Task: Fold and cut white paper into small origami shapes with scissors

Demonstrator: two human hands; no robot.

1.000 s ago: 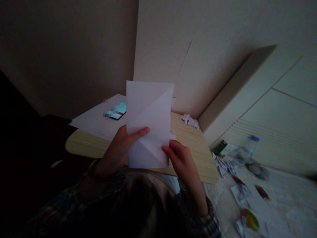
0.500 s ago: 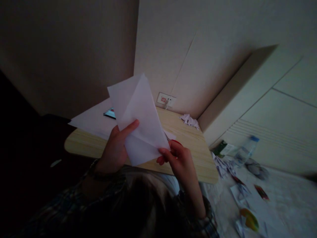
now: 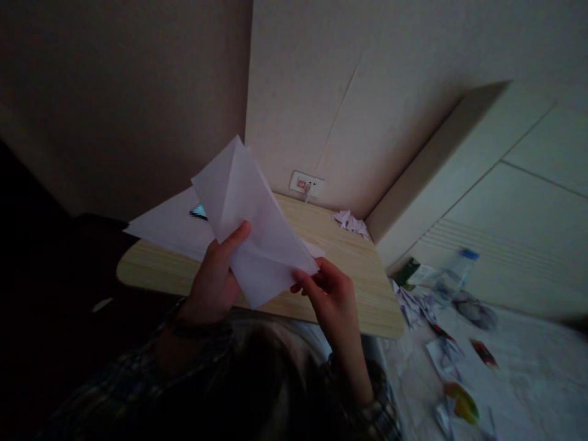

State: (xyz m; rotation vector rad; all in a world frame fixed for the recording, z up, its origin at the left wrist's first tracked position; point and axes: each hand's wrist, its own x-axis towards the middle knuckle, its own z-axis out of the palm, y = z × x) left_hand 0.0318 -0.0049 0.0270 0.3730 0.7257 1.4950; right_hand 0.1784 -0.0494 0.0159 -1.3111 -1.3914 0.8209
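I hold a creased white sheet of paper (image 3: 250,214) up over a light wooden table (image 3: 353,282). My left hand (image 3: 218,278) grips the sheet's left lower part, thumb laid across its front. My right hand (image 3: 328,294) pinches the sheet's lower right corner between thumb and fingers. The sheet is tilted to the left and partly folded along a diagonal crease.
More white sheets (image 3: 169,226) lie on the table's left end, with a phone (image 3: 199,212) mostly hidden behind the held paper. Folded paper pieces (image 3: 351,222) sit at the far corner below a wall socket (image 3: 307,182). A plastic bottle (image 3: 454,272) and scraps litter the floor at right.
The sheet has turned from upright to tilted left, uncovering the wall socket. My right hand has shifted along its lower edge to the corner.
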